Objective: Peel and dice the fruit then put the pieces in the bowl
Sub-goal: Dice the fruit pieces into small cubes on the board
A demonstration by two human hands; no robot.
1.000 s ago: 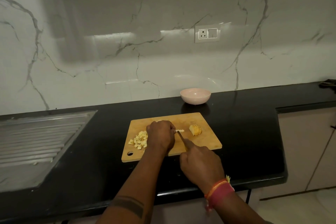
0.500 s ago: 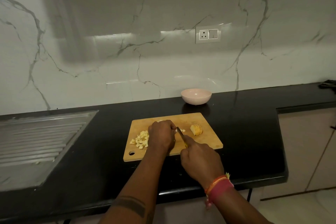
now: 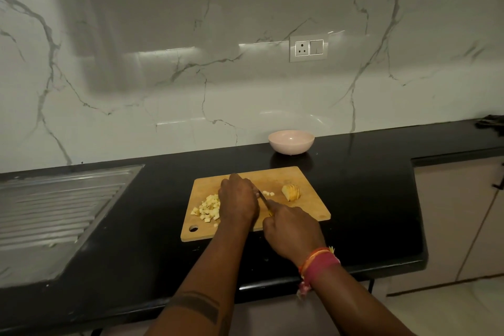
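Note:
A wooden cutting board (image 3: 305, 180) lies on the black counter. A pile of pale diced fruit (image 3: 207, 207) sits on its left part. My left hand (image 3: 237, 198) is curled over fruit at the board's middle; what it holds is hidden under the fingers. My right hand (image 3: 293, 230) grips a knife (image 3: 264, 199), whose blade points at the left hand's fingertips. A few small cut pieces (image 3: 268, 193) lie just beyond the blade. A sliced fruit chunk (image 3: 291, 192) with yellow skin rests on the right part. The pink bowl (image 3: 291, 142) stands behind the board.
A steel drainboard (image 3: 57, 207) fills the counter's left side. A wall socket (image 3: 308, 48) sits on the marble backsplash above the bowl. The counter's front edge (image 3: 381, 267) runs below the board, with cabinets (image 3: 461, 215) to the right.
The knife blade has shifted a little toward my left hand's fingers. Both hands stay at the same place on the board.

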